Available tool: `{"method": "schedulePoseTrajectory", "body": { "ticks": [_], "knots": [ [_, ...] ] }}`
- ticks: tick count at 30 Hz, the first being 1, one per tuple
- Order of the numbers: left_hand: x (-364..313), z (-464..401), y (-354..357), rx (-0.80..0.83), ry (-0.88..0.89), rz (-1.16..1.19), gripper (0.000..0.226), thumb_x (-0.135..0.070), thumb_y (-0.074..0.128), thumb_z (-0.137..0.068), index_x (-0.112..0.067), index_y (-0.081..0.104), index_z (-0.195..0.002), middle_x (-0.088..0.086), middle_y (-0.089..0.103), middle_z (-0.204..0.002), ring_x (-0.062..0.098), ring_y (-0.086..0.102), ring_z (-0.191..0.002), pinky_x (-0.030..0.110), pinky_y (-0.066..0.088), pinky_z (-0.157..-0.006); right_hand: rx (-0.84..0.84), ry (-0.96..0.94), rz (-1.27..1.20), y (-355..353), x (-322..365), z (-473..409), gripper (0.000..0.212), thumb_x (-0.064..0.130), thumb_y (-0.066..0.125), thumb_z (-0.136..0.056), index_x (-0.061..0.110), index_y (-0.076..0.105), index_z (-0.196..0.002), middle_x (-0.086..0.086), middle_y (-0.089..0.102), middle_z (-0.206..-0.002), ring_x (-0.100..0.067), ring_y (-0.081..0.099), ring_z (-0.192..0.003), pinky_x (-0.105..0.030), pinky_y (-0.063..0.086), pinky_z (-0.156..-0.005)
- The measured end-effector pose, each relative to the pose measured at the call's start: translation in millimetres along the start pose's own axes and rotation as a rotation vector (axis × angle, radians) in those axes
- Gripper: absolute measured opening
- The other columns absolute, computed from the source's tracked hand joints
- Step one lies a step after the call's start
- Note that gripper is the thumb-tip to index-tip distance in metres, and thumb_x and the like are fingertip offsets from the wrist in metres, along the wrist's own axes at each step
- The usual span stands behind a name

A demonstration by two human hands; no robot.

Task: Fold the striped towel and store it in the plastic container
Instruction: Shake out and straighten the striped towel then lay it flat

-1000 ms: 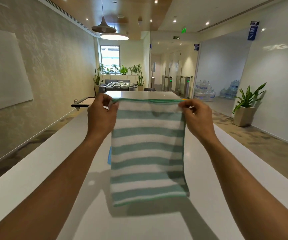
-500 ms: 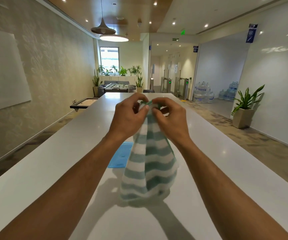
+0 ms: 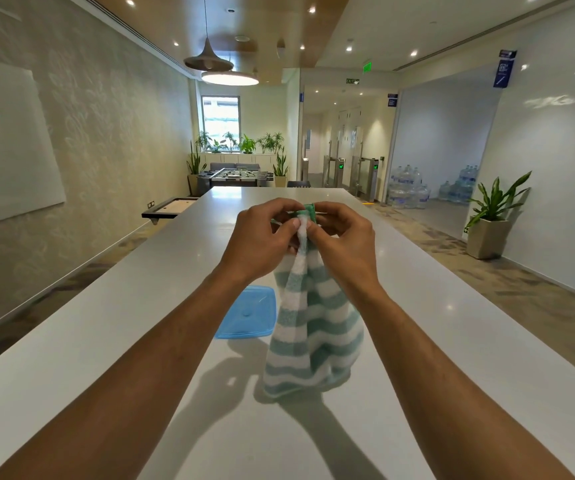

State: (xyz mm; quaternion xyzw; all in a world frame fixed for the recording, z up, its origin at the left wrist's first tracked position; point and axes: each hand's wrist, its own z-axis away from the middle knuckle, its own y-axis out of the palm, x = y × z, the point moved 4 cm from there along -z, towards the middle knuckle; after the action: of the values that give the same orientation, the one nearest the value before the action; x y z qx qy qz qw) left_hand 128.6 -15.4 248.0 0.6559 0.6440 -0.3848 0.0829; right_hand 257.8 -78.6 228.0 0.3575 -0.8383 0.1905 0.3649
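The striped towel [image 3: 315, 327], green and white, hangs folded in half lengthwise above the white table [image 3: 140, 323], its lower edge touching or nearly touching the tabletop. My left hand [image 3: 262, 240] and my right hand [image 3: 343, 240] meet at its top and pinch the two upper corners together. A blue plastic container lid [image 3: 249, 313] lies flat on the table just left of and behind the towel. The container's body is not visible.
The long white table runs away from me down the room. A wall with a whiteboard [image 3: 5, 143] is on the left, a potted plant [image 3: 490, 220] on the floor to the right. A foosball table [image 3: 234, 176] stands beyond the far end.
One second ago my hands held the towel spread wide by its top corners. They came together, folding it in half, and now hold the corners pinched with little further movement.
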Motion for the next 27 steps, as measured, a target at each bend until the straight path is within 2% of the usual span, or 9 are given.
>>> {"method": "schedulePoseTrajectory", "body": {
  "ticks": [3,6,10,13,17,22,27],
  "knots": [
    [-3.8,-2.3,-2.1,-0.045,0.062,-0.070,0.020,-0.018,0.065,-0.089,-0.014,0.070,-0.107,-0.002,0.067,-0.090,0.016,0.065,-0.084,0.027,0.058,-0.074,0.008,-0.017,-0.011,0.6,0.5,-0.7,0.024,0.019,0.074,-0.085,0.017,0.070,-0.108,0.000,0.074,-0.101,-0.011,0.070,-0.093,-0.029,0.058,-0.085],
    [-7.8,-4.2,-1.6,-0.069,0.122,-0.165,0.014,-0.017,0.066,-0.087,-0.011,0.068,-0.100,0.006,0.068,-0.096,0.015,0.060,-0.084,0.013,0.046,-0.071,0.018,-0.020,-0.008,1.4,0.5,-0.3,0.020,0.020,0.073,-0.085,0.019,0.070,-0.105,0.008,0.073,-0.094,-0.006,0.070,-0.088,-0.022,0.057,-0.082],
    [-8.4,-5.1,0.7,-0.086,0.139,-0.251,0.013,-0.015,0.063,-0.089,-0.008,0.065,-0.099,0.006,0.057,-0.097,0.013,0.053,-0.086,0.007,0.038,-0.071,0.035,0.003,-0.006,1.5,0.4,0.6,0.015,0.022,0.072,-0.086,0.027,0.067,-0.099,0.020,0.068,-0.089,0.007,0.066,-0.083,-0.009,0.052,-0.074],
    [-8.1,-5.2,2.1,-0.098,0.136,-0.275,0.011,-0.015,0.062,-0.090,-0.008,0.064,-0.098,0.004,0.053,-0.098,0.013,0.050,-0.085,0.005,0.035,-0.070,0.050,0.016,-0.017,1.7,1.2,1.2,0.013,0.023,0.071,-0.087,0.029,0.066,-0.098,0.022,0.067,-0.089,0.007,0.066,-0.083,-0.010,0.052,-0.076],
    [-8.0,-4.5,3.9,-0.058,0.189,-0.325,0.012,-0.016,0.061,-0.089,-0.011,0.064,-0.100,0.005,0.062,-0.100,0.013,0.050,-0.091,0.008,0.031,-0.073,0.060,0.030,-0.028,1.3,0.2,1.7,0.013,0.019,0.071,-0.087,0.028,0.067,-0.096,0.020,0.068,-0.088,0.007,0.066,-0.082,-0.011,0.053,-0.076],
    [-3.8,-4.3,0.9,0.024,0.244,-0.355,0.020,-0.020,0.064,-0.088,-0.015,0.067,-0.108,0.004,0.067,-0.107,0.016,0.051,-0.099,0.021,0.034,-0.080,0.055,0.111,-0.096,1.0,-4.6,1.2,0.019,0.014,0.073,-0.085,0.024,0.066,-0.099,0.002,0.073,-0.098,-0.009,0.071,-0.088,-0.027,0.059,-0.084],
    [-1.7,-6.0,-3.0,0.061,0.215,-0.359,0.013,-0.021,0.067,-0.086,-0.016,0.067,-0.098,0.002,0.065,-0.103,0.014,0.046,-0.097,0.029,0.036,-0.083,0.082,0.111,-0.106,1.8,-4.9,2.5,0.020,0.011,0.073,-0.085,0.019,0.067,-0.102,0.000,0.075,-0.095,-0.012,0.072,-0.088,-0.034,0.059,-0.086]
  ]
}}
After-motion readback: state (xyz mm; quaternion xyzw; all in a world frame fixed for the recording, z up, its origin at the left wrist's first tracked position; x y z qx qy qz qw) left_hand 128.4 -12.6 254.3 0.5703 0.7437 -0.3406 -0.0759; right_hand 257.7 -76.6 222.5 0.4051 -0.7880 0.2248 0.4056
